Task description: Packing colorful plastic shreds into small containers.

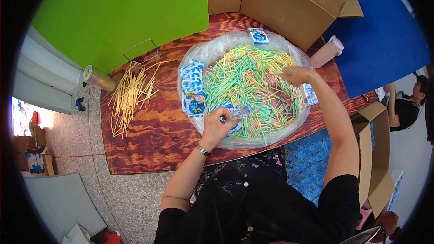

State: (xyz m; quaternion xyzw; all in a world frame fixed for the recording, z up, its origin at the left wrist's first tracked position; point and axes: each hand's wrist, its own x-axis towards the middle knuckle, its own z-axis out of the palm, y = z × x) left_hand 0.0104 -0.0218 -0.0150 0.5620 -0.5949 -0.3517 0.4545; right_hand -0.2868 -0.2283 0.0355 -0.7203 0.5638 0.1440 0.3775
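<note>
Sticks (253, 79): heaped in clear plastic (212, 43), right on table (172, 140).
Left hand (218, 124): fingers pinched on blue-white packet (243, 111), heap's near side.
Right hand (296, 75): fingers bunched over heap's right; cannot tell if holding.

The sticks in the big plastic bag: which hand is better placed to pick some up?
Probably the right hand: it is over the sticks, while the left hand is occupied holding a packet.
</note>
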